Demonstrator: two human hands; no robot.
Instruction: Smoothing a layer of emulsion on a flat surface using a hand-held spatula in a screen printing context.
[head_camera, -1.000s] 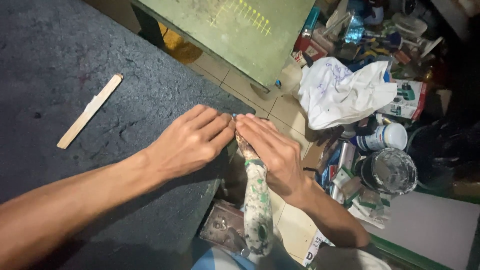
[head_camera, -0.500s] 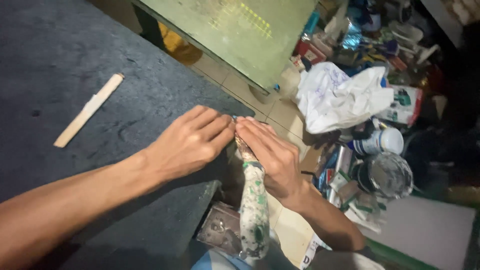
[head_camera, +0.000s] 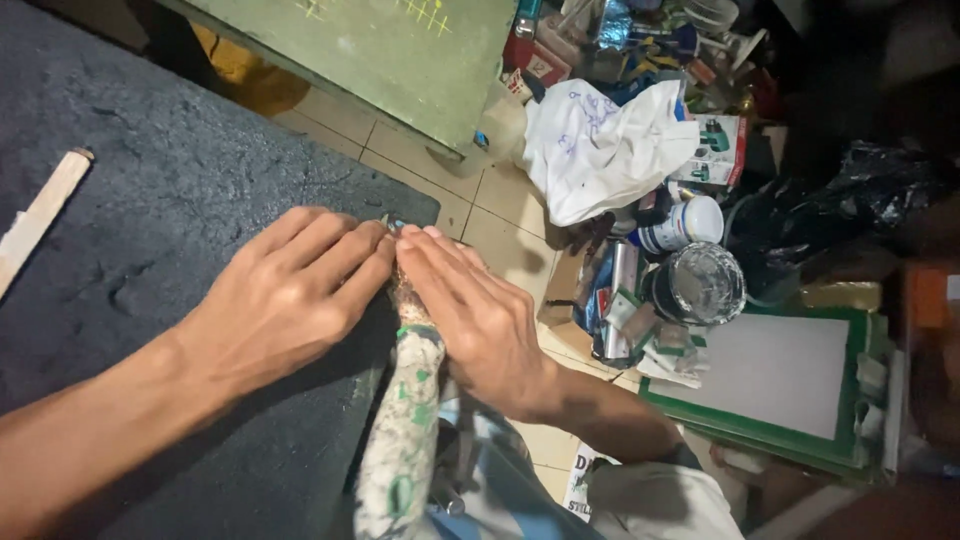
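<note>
My left hand lies flat, fingers together, on the dark grey table top at its right edge. My right hand presses against the same edge from the right, its fingertips meeting those of the left hand near the table's corner. Between and below the two hands runs a paint-spattered whitish cloth-wrapped bar, which hangs down along the table's side. What the fingertips pinch is hidden; neither hand clearly grips an object.
A flat wooden stick lies on the table at far left. On the tiled floor to the right: a white plastic bag, cans and a jar, small boxes, a green-framed white board, a green panel behind.
The view has shifted slightly left and closer. Both hands stay pressed at the table's corner in much the same pose.
</note>
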